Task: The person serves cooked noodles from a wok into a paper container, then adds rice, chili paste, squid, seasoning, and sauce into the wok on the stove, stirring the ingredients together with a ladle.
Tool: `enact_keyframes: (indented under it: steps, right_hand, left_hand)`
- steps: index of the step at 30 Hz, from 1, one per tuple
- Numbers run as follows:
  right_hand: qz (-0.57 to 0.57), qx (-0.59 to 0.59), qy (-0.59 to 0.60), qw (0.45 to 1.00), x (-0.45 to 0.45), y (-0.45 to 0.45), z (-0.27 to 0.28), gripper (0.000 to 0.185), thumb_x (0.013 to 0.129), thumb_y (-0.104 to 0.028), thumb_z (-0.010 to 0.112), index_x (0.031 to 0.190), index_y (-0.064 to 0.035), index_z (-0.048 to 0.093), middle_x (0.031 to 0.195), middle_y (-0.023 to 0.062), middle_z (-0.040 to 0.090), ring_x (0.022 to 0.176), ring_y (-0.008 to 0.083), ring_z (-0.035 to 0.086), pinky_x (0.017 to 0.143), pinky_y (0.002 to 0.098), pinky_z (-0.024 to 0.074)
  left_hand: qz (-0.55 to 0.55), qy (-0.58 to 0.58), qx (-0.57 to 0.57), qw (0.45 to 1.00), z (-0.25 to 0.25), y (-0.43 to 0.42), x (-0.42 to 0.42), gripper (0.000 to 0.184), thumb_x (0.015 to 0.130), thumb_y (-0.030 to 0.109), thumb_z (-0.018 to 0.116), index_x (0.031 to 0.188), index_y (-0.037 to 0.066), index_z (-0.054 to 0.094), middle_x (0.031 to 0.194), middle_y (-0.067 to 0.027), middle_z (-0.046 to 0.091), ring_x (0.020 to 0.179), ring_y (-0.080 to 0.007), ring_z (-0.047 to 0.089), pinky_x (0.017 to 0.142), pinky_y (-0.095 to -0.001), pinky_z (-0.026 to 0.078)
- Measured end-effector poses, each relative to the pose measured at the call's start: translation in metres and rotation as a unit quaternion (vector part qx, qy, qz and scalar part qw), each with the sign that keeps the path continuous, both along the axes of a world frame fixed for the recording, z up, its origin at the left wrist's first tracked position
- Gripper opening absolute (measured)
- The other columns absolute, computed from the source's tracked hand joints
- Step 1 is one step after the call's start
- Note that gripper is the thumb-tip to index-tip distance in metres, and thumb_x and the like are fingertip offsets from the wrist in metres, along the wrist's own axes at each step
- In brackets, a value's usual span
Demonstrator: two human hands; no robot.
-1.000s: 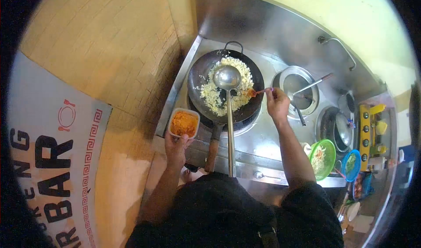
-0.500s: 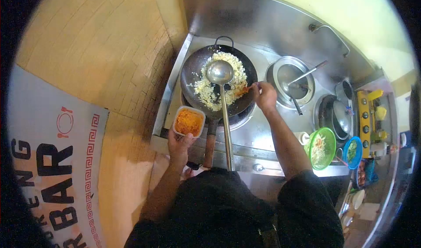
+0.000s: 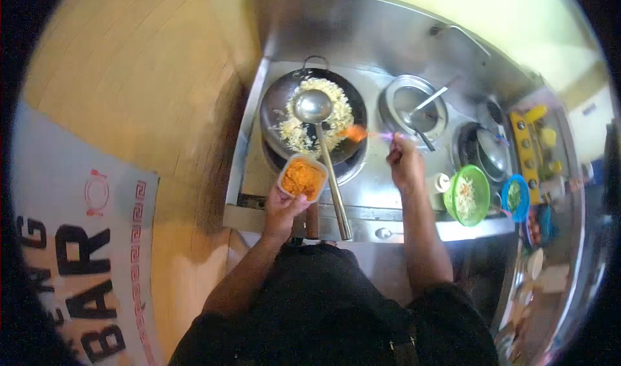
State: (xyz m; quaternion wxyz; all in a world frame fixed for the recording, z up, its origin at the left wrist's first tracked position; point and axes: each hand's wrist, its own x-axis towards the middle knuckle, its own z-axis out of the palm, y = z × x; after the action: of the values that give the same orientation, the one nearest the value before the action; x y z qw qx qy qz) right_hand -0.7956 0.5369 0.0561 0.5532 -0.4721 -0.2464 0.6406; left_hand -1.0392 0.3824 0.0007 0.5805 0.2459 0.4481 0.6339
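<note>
My left hand (image 3: pixel 283 214) grips a small clear plastic tub (image 3: pixel 318 196) filled with orange paste (image 3: pixel 300 176), at the near side of the wok. In my right hand (image 3: pixel 407 163) is a spoon (image 3: pixel 383 135) with a purplish handle. A lump of orange paste covers its bowl, over the right side of the wok (image 3: pixel 274 100). Chopped whitish-yellow food (image 3: pixel 337 99) lies spread in the wok. A steel ladle (image 3: pixel 314 106) rests across it, its long handle reaching toward me past the tub. The wok's wooden handle (image 3: pixel 312 221) shows partly beneath the tub.
Right of the wok stands a metal pot (image 3: pixel 389 110) with utensils in it. Further right are a lidded dark wok (image 3: pixel 464 149), a squeeze bottle (image 3: pixel 440 183), a green basket (image 3: pixel 477 218) of shredded vegetables and a blue basket (image 3: pixel 522 204) of greens. A steel splashback (image 3: pixel 362 29) rises behind.
My right hand has drawn back toward me and slightly right, and the spoon now carries a larger orange lump. The tub in my left hand has moved right, closer over the wok's near edge.
</note>
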Motion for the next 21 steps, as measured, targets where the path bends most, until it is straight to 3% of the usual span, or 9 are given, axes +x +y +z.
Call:
enact_keyframes:
  steps: [3, 4, 5, 8, 13, 15, 17, 20, 21]
  right_hand:
    - [-0.035, 0.051, -0.217, 0.974, -0.006, -0.097, 0.005, 0.018, 0.085, -0.022, 0.065, 0.078, -0.0048, 0.066, 0.063, 0.0034, 0.059, 0.054, 0.0082, 0.049, 0.048, 0.024, 0.0377]
    - [-0.035, 0.035, -0.402, 0.914, -0.013, -0.131, 0.014, 0.023, 0.084, -0.026, 0.067, 0.083, -0.0027, 0.068, 0.067, 0.0063, 0.064, 0.056, 0.0117, 0.054, 0.05, 0.0282, 0.0425]
    - [-0.072, 0.09, -0.459, 0.881, -0.018, -0.164, 0.012, 0.026, 0.084, -0.028, 0.067, 0.085, -0.0023, 0.068, 0.072, 0.009, 0.066, 0.06, 0.0147, 0.058, 0.057, 0.032, 0.047]
    - [-0.139, -0.018, -0.472, 0.87, -0.031, -0.264, 0.003, 0.03, 0.079, -0.03, 0.072, 0.09, -0.0018, 0.066, 0.078, 0.0122, 0.065, 0.07, 0.0185, 0.061, 0.064, 0.0317, 0.0488]
    - [-0.446, -0.058, -0.607, 0.655, -0.038, -0.467, 0.014, 0.043, 0.074, -0.04, 0.074, 0.091, -0.0018, 0.065, 0.077, 0.0115, 0.062, 0.069, 0.0278, 0.06, 0.065, 0.035, 0.0483]
    - [-0.492, -0.036, -0.468, 0.733, -0.064, -0.558, 0.069, 0.036, 0.076, -0.036, 0.072, 0.085, -0.0021, 0.064, 0.076, 0.0116, 0.063, 0.065, 0.0266, 0.059, 0.061, 0.0348, 0.0477]
    - [-0.502, 0.052, -0.413, 0.758, -0.114, -0.652, 0.125, 0.03, 0.076, -0.033, 0.071, 0.077, -0.004, 0.064, 0.073, 0.0103, 0.064, 0.06, 0.0207, 0.058, 0.057, 0.0322, 0.0463]
    - [-0.57, 0.538, -0.3, 0.544, -0.199, -0.718, 0.166, 0.031, 0.078, -0.042, 0.065, 0.072, -0.0113, 0.063, 0.058, 0.0047, 0.056, 0.051, 0.0182, 0.053, 0.059, 0.0383, 0.0493]
    - [-0.514, 0.526, -0.358, 0.575, -0.224, -0.765, 0.198, 0.04, 0.087, -0.041, 0.054, 0.064, -0.0087, 0.06, 0.055, 0.0055, 0.055, 0.048, 0.0173, 0.051, 0.062, 0.0419, 0.0516]
  left_hand:
    - [-0.146, 0.011, 0.027, 0.989, -0.001, -0.005, 0.012, 0.058, 0.082, 0.009, 0.062, 0.134, 0.007, 0.034, 0.127, -0.0099, 0.048, 0.115, -0.0259, 0.052, 0.093, -0.0425, 0.049]
    - [-0.184, -0.005, 0.053, 0.982, 0.011, -0.011, 0.02, 0.059, 0.081, 0.009, 0.063, 0.133, 0.006, 0.036, 0.126, -0.0101, 0.049, 0.113, -0.0247, 0.053, 0.092, -0.041, 0.049]
    - [-0.234, -0.025, 0.075, 0.969, 0.023, -0.017, 0.032, 0.059, 0.08, 0.009, 0.065, 0.132, 0.006, 0.037, 0.125, -0.0103, 0.05, 0.112, -0.0234, 0.054, 0.091, -0.0394, 0.05]
    - [-0.407, -0.061, 0.028, 0.911, 0.004, -0.053, 0.051, 0.058, 0.08, 0.01, 0.067, 0.131, 0.006, 0.04, 0.122, -0.0109, 0.053, 0.11, -0.023, 0.055, 0.089, -0.0399, 0.051]
    - [-0.685, -0.065, -0.084, 0.721, -0.007, -0.158, 0.092, 0.052, 0.083, 0.012, 0.063, 0.13, 0.007, 0.04, 0.123, -0.013, 0.052, 0.11, -0.0271, 0.055, 0.088, -0.0445, 0.051]
    - [-0.757, -0.036, -0.091, 0.646, 0.0, -0.214, 0.109, 0.05, 0.084, 0.012, 0.062, 0.129, 0.007, 0.039, 0.122, -0.014, 0.051, 0.106, -0.0292, 0.057, 0.087, -0.0456, 0.052]
    - [-0.838, 0.004, -0.143, 0.527, -0.036, -0.263, 0.128, 0.052, 0.084, 0.011, 0.062, 0.13, 0.007, 0.037, 0.12, -0.0137, 0.051, 0.105, -0.0295, 0.057, 0.086, -0.0458, 0.052]
    - [-0.897, 0.061, -0.184, 0.399, -0.053, -0.381, 0.136, 0.055, 0.084, 0.01, 0.062, 0.132, 0.008, 0.035, 0.118, -0.0131, 0.052, 0.103, -0.0301, 0.058, 0.086, -0.0462, 0.053]
    - [-0.914, 0.056, -0.187, 0.357, -0.06, -0.421, 0.137, 0.055, 0.084, 0.01, 0.062, 0.132, 0.008, 0.035, 0.118, -0.0132, 0.052, 0.102, -0.0299, 0.058, 0.087, -0.0458, 0.053]
